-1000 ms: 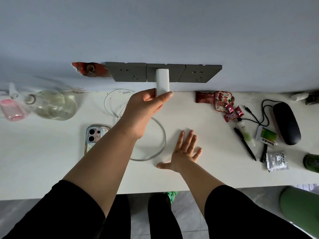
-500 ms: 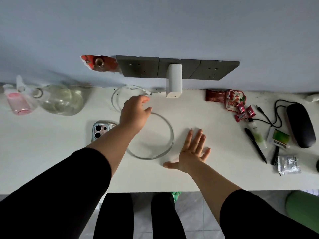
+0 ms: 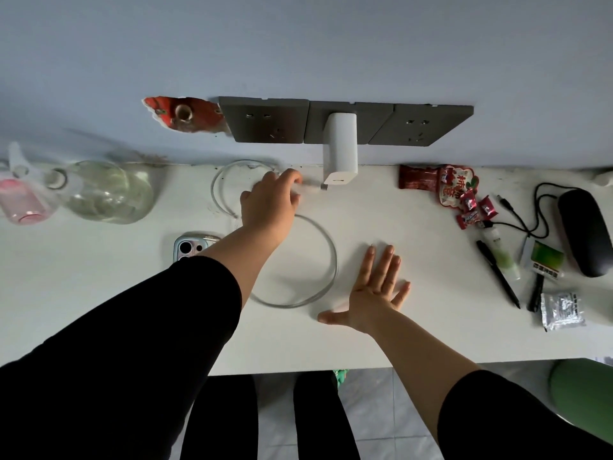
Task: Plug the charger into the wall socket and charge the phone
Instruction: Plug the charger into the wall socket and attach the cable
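Our left hand (image 3: 270,202) pinches the cable (image 3: 326,260) plug beside the charger (image 3: 341,144) at the worktop's (image 3: 398,333) back edge; our right hand (image 3: 373,290) lies flat, open, empty; the phone (image 3: 189,247) lies left.

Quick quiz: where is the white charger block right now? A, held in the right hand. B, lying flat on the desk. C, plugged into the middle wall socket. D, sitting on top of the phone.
C: the white charger block juts out from the middle wall socket, with neither hand on it.
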`<action>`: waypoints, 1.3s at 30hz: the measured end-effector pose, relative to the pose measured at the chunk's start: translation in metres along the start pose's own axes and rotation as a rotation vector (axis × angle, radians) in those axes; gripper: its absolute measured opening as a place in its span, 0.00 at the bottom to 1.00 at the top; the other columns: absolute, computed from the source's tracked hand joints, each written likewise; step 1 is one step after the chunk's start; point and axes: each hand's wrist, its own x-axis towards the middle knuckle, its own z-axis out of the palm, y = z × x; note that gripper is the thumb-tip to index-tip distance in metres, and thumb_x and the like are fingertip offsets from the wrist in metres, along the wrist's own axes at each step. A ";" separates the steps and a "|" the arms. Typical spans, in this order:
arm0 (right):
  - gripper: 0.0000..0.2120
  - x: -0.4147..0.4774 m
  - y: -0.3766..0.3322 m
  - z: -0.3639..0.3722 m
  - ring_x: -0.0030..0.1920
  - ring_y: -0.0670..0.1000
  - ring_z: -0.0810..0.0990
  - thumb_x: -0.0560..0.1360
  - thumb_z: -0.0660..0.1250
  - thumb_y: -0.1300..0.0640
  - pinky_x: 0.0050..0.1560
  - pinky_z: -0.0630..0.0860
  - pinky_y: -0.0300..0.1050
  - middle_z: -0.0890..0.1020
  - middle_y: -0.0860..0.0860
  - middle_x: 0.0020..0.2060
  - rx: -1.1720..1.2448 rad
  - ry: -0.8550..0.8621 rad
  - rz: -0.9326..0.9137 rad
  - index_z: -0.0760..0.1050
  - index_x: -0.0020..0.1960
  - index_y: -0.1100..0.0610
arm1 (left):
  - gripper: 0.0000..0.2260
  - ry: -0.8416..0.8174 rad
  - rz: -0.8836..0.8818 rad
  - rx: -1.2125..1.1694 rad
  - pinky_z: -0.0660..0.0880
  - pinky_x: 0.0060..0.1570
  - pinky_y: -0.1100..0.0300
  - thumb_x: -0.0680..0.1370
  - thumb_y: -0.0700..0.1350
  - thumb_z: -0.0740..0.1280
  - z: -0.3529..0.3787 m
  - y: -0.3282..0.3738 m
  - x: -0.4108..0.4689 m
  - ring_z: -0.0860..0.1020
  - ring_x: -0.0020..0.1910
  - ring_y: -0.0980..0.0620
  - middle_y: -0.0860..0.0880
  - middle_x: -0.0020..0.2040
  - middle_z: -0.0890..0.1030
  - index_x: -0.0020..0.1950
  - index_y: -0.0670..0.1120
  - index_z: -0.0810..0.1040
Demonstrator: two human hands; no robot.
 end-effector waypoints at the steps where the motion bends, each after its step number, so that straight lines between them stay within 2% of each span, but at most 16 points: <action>1: 0.74 0.000 0.000 0.000 0.68 0.60 0.18 0.54 0.71 0.26 0.71 0.34 0.69 0.13 0.57 0.58 0.000 0.000 -0.001 0.12 0.61 0.55 | 0.08 -0.002 0.005 0.008 0.68 0.49 0.50 0.77 0.45 0.64 -0.001 0.001 0.000 0.76 0.53 0.41 0.44 0.53 0.76 0.55 0.50 0.76; 3: 0.74 0.000 0.000 0.000 0.68 0.60 0.18 0.54 0.71 0.26 0.71 0.34 0.69 0.13 0.57 0.58 0.004 -0.001 -0.001 0.12 0.61 0.56 | 0.05 -0.010 0.020 0.042 0.69 0.49 0.50 0.76 0.47 0.67 -0.002 0.003 -0.004 0.74 0.53 0.41 0.43 0.53 0.75 0.50 0.48 0.78; 6: 0.74 -0.001 0.000 -0.001 0.68 0.60 0.18 0.54 0.71 0.26 0.71 0.34 0.69 0.13 0.57 0.58 0.003 -0.003 0.004 0.11 0.61 0.55 | 0.07 -0.024 0.051 -0.012 0.71 0.51 0.51 0.76 0.48 0.67 -0.004 0.008 -0.017 0.74 0.53 0.42 0.43 0.51 0.78 0.50 0.45 0.77; 10: 0.74 -0.003 0.000 -0.003 0.68 0.60 0.18 0.54 0.71 0.26 0.71 0.34 0.69 0.12 0.57 0.56 0.009 -0.005 0.006 0.11 0.60 0.55 | 0.05 -0.099 -0.083 -0.499 0.77 0.41 0.52 0.78 0.43 0.62 -0.017 0.022 -0.044 0.79 0.36 0.48 0.47 0.45 0.82 0.54 0.46 0.73; 12: 0.74 -0.004 -0.001 -0.004 0.68 0.60 0.18 0.54 0.72 0.26 0.71 0.34 0.70 0.11 0.57 0.53 0.011 -0.006 0.002 0.11 0.60 0.55 | 0.12 -0.169 -0.170 -0.690 0.75 0.32 0.59 0.78 0.41 0.60 -0.025 0.032 -0.057 0.76 0.28 0.55 0.52 0.41 0.81 0.61 0.50 0.73; 13: 0.74 -0.005 -0.001 -0.005 0.68 0.60 0.19 0.55 0.72 0.27 0.71 0.35 0.70 0.11 0.57 0.53 0.013 -0.004 -0.001 0.11 0.60 0.55 | 0.13 -0.197 -0.223 -0.786 0.71 0.27 0.63 0.78 0.41 0.60 -0.030 0.037 -0.064 0.73 0.26 0.57 0.54 0.40 0.81 0.61 0.51 0.74; 15: 0.74 -0.007 -0.001 -0.005 0.68 0.61 0.19 0.55 0.72 0.27 0.71 0.35 0.70 0.11 0.57 0.53 0.012 -0.002 -0.003 0.12 0.60 0.56 | 0.08 -0.217 -0.343 -0.980 0.64 0.21 0.67 0.77 0.45 0.64 -0.038 0.046 -0.077 0.68 0.23 0.59 0.56 0.36 0.80 0.53 0.55 0.79; 17: 0.73 -0.007 -0.001 -0.005 0.68 0.61 0.19 0.55 0.72 0.27 0.71 0.36 0.71 0.12 0.57 0.54 0.011 -0.001 -0.001 0.12 0.59 0.56 | 0.06 -0.204 -0.421 -1.126 0.60 0.20 0.67 0.76 0.51 0.67 -0.046 0.055 -0.089 0.65 0.22 0.58 0.58 0.29 0.77 0.41 0.55 0.81; 18: 0.73 -0.007 -0.001 -0.005 0.68 0.61 0.19 0.55 0.72 0.27 0.71 0.36 0.71 0.11 0.57 0.54 0.011 0.000 0.003 0.11 0.59 0.56 | 0.07 -0.196 -0.443 -1.188 0.59 0.20 0.67 0.75 0.52 0.67 -0.049 0.059 -0.095 0.64 0.22 0.58 0.58 0.27 0.74 0.39 0.54 0.82; 20: 0.73 -0.006 -0.001 -0.004 0.67 0.60 0.18 0.55 0.72 0.28 0.71 0.36 0.71 0.11 0.58 0.53 0.010 0.003 0.010 0.11 0.58 0.55 | 0.07 -0.178 -0.456 -1.278 0.61 0.20 0.67 0.76 0.51 0.67 -0.053 0.067 -0.103 0.65 0.22 0.58 0.58 0.27 0.75 0.44 0.52 0.84; 24: 0.73 -0.004 0.000 -0.002 0.62 0.59 0.15 0.55 0.72 0.28 0.71 0.36 0.71 0.10 0.58 0.51 0.005 0.009 0.013 0.10 0.56 0.55 | 0.08 -0.170 -0.420 -1.328 0.74 0.27 0.69 0.78 0.50 0.64 -0.058 0.078 -0.113 0.77 0.30 0.62 0.56 0.40 0.86 0.49 0.51 0.83; 31: 0.73 -0.001 0.001 -0.001 0.62 0.60 0.15 0.55 0.72 0.27 0.70 0.34 0.71 0.10 0.58 0.51 -0.007 0.007 0.018 0.09 0.55 0.55 | 0.08 -0.193 -0.436 -1.324 0.74 0.36 0.63 0.79 0.52 0.62 -0.061 0.086 -0.107 0.78 0.36 0.59 0.55 0.48 0.86 0.51 0.52 0.79; 35: 0.73 -0.001 0.001 -0.001 0.61 0.60 0.15 0.55 0.72 0.27 0.69 0.33 0.71 0.10 0.58 0.51 -0.003 0.002 0.016 0.09 0.55 0.56 | 0.08 -0.190 -0.441 -1.343 0.74 0.35 0.63 0.79 0.53 0.62 -0.059 0.086 -0.103 0.79 0.35 0.59 0.56 0.48 0.86 0.51 0.52 0.79; 39: 0.73 -0.002 0.002 -0.001 0.61 0.60 0.15 0.55 0.72 0.27 0.69 0.33 0.70 0.10 0.58 0.51 0.000 0.005 0.000 0.10 0.56 0.55 | 0.08 -0.192 -0.439 -1.402 0.75 0.29 0.68 0.78 0.53 0.63 -0.055 0.087 -0.098 0.81 0.35 0.61 0.57 0.45 0.87 0.49 0.52 0.80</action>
